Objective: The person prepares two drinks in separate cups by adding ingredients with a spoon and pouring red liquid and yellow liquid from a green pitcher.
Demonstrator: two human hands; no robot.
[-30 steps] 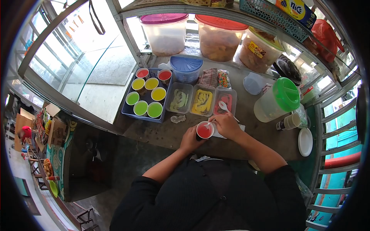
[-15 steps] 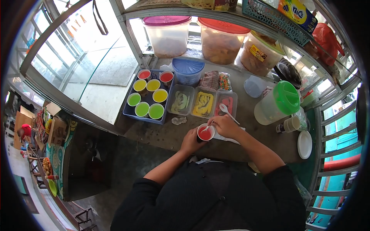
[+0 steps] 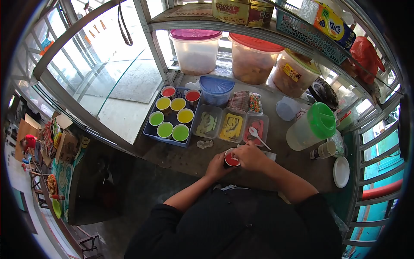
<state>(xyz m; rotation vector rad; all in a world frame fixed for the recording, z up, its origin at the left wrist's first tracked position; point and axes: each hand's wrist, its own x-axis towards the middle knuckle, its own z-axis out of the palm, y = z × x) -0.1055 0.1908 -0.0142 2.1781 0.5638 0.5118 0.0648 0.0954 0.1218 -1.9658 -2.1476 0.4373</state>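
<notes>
Near the counter's front edge, my left hand (image 3: pixel 217 168) is wrapped round a paper cup (image 3: pixel 232 158) with red contents. Over the cup's right side is my right hand (image 3: pixel 249 156), its fingers pinched on a small white spoon, mostly hidden by the fingers. Just beyond are three clear tubs, with green (image 3: pixel 208 122), yellow (image 3: pixel 233 126) and red (image 3: pixel 255 129) contents. A white spoon (image 3: pixel 260 138) rests across the red tub. To the left, a blue tray (image 3: pixel 166 140) holds several cups of red, yellow and green.
A blue-lidded container (image 3: pixel 216 90) stands behind the tubs. On the right are a green-lidded jug (image 3: pixel 310 127), stacked cups (image 3: pixel 323 150) and a white plate (image 3: pixel 341 172). Big lidded containers (image 3: pixel 196 54) line the back beneath a shelf (image 3: pixel 189 19). Crumpled plastic (image 3: pixel 204 144) lies left of my hands.
The head view has shifted, so the counter items appear lower. My right hand has come down closer over the cup, covering more of the small spoon.
</notes>
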